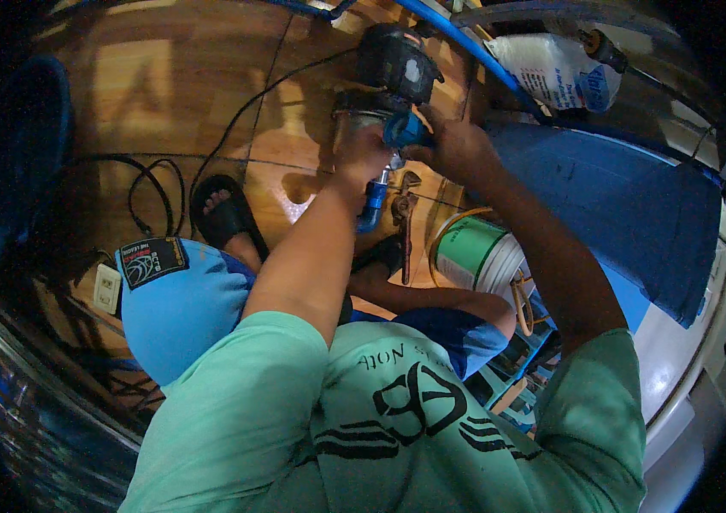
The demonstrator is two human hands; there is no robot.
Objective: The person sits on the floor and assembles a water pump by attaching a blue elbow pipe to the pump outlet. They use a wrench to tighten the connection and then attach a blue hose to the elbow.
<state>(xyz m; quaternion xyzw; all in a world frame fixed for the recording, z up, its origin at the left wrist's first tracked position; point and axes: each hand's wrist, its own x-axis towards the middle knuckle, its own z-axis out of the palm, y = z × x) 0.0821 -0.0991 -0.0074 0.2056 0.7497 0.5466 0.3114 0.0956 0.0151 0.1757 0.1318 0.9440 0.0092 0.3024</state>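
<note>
My right hand (pixel 446 152) is closed on a blue round pipe fitting (pixel 405 130) with an open, ring-like end. Close on its left, my left hand (pixel 361 156) has its fingers curled in. What they grip is hidden in the dim light. Both hands are beside a dark water pump (pixel 399 64) on the floor. Just below them, a short blue pipe piece (pixel 373 201) joins a shiny metal part, bending at its lower end. A rusty pipe wrench (pixel 405 218) lies right of that pipe.
A white bucket (pixel 474 254) with a green label stands at my right knee. Beyond it are a large blue panel (pixel 593 205) and a white plastic bag (pixel 555 73). Black cable (pixel 247 104) crosses the tiled floor. A socket outlet (pixel 107 289) sits by my left knee.
</note>
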